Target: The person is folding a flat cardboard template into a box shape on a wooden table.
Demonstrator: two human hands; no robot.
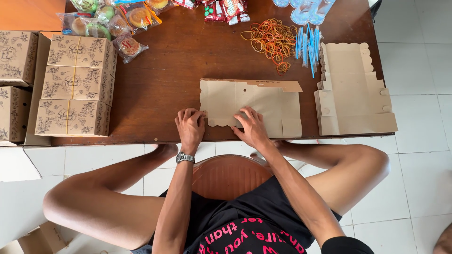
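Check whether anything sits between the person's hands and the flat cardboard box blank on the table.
Nothing visible does. The left hand and the right hand both rest directly on the near scalloped edge of the flat box blank. The rubber bands and the stack of blanks lie apart from it.
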